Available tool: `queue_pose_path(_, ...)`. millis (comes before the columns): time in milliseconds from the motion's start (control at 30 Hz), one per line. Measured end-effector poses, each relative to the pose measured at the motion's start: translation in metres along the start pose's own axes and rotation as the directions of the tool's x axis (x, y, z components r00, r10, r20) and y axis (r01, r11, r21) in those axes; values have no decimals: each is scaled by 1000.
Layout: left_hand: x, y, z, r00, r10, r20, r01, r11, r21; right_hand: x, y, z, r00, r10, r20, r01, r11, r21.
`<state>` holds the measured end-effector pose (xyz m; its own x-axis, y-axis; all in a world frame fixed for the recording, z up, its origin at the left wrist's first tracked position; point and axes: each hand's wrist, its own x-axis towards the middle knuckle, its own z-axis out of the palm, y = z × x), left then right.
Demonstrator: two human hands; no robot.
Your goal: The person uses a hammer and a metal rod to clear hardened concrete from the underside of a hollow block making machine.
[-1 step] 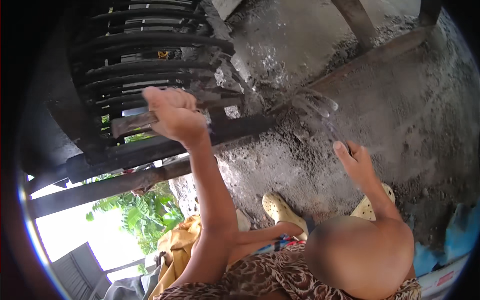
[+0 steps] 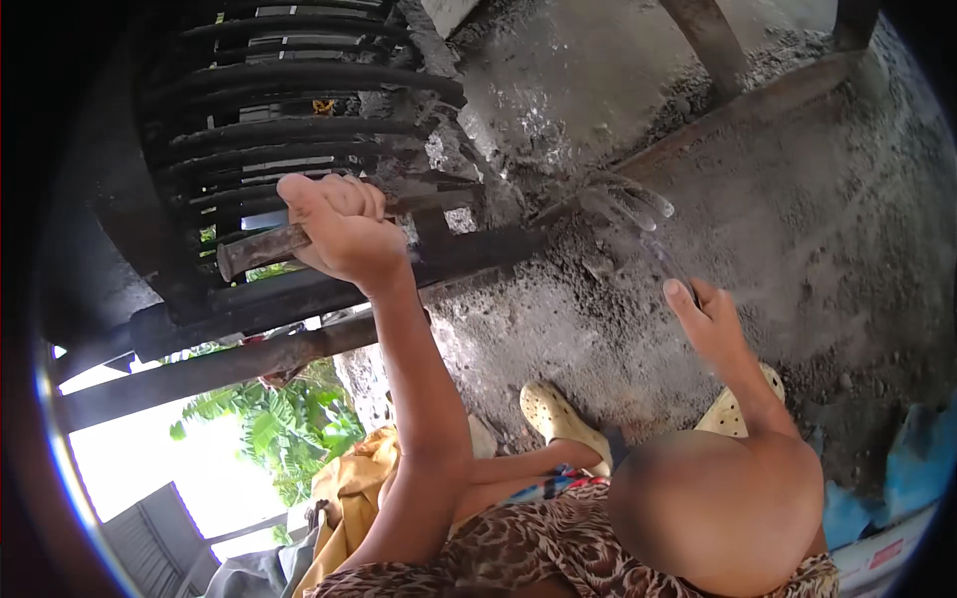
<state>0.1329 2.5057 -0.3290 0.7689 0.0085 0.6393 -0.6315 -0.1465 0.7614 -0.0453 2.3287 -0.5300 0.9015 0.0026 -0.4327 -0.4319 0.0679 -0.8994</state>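
Note:
My left hand (image 2: 347, 227) is closed around a dark, blunt-ended bar (image 2: 261, 249), held across the black slats of a frame (image 2: 319, 130). The bar's end sticks out on the left, past my thumb; its other end runs toward the frame's right edge. On the right, my right hand (image 2: 713, 324) grips the slim handle of a small hand rake (image 2: 628, 206). Its grey curved prongs lie over loose dark crumbs (image 2: 598, 254) on the floor, beside a long rusty strip (image 2: 738, 120). Part of the handle is blurred.
Beneath me is a rough, dusty grey floor (image 2: 797, 229). Cream clogs (image 2: 563, 414) are on my feet. Dark posts (image 2: 703, 40) stand at the top right. A round beam (image 2: 199, 374) crosses at the left, with green plants (image 2: 284, 429) beyond. Blue sheeting (image 2: 917, 458) lies at the right.
My left hand and the bar have shifted slightly to the left, and the bar's end shows more sharply. My right hand and the hand rake look almost unmoved.

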Motion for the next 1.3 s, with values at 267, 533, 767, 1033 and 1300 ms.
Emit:
queue_pose_path(267,-15,-51,-17,999,-22,-25,27,972,232,-2,10,-6,999,-38,-28,40,998,57)
queue_pose_path(533,-23,-42,-17,959,231,165,-284,802,525,-5,3,-8,996,-85,-24,87,991,99)
queue_pose_path(767,-50,-46,-47,998,40,50,-51,972,230,-6,6,-8,997,-77,-28,78,997,10)
queue_pose_path(1033,-67,-31,-33,948,247,201,-270,959,90,2,12,-2,999,-20,-31,19,998,-55)
queue_pose_path(1300,-44,-43,-25,998,51,-39,-48,997,58,6,12,3,1000,-15,-9,15,1000,-19)
